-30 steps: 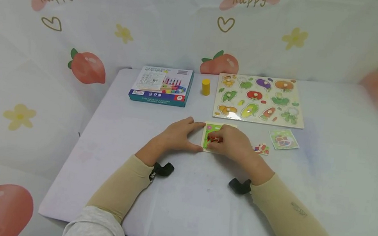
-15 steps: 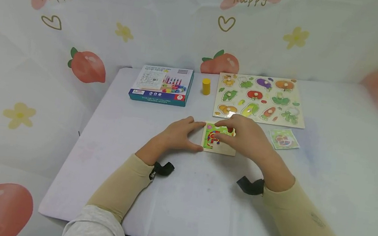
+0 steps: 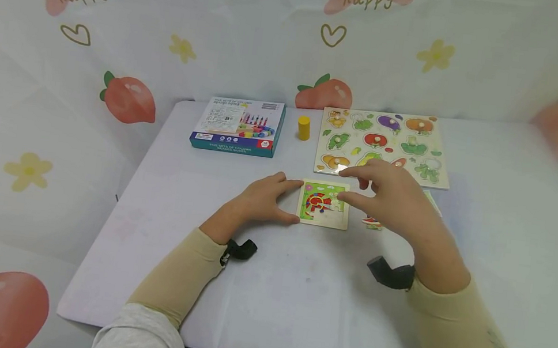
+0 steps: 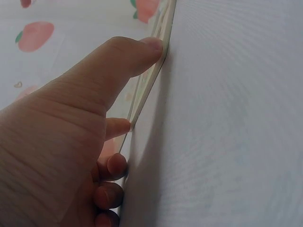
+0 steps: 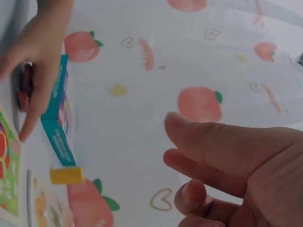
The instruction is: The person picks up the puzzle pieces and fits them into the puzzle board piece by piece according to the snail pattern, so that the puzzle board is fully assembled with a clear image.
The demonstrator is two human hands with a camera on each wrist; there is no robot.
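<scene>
A small square jigsaw board (image 3: 323, 217) has a green picture with a red shape and bare wood at its lower right. My left hand (image 3: 266, 198) rests on the table at its left side. Its outstretched thumb and index finger touch the board's left corners; in the left wrist view the thumb (image 4: 135, 54) presses on the edge. My right hand (image 3: 398, 200) hovers to the board's right, thumb and fingers apart, nothing between them. Loose picture pieces (image 3: 372, 222) lie beneath it, partly hidden. The right wrist view shows the right hand (image 5: 236, 165) empty.
At the back right lies a vegetable peg puzzle (image 3: 348, 142). A yellow cylinder (image 3: 304, 128) stands beside it, and a teal-edged box (image 3: 238, 126) lies at the back left. Partly behind the right hand is a picture card (image 3: 432, 201). A printed cloth (image 3: 249, 31) hangs behind.
My right hand has lifted off the jigsaw board and moved right, uncovering the picture and now covering much of the card. My left hand has stayed at the board's left edge.
</scene>
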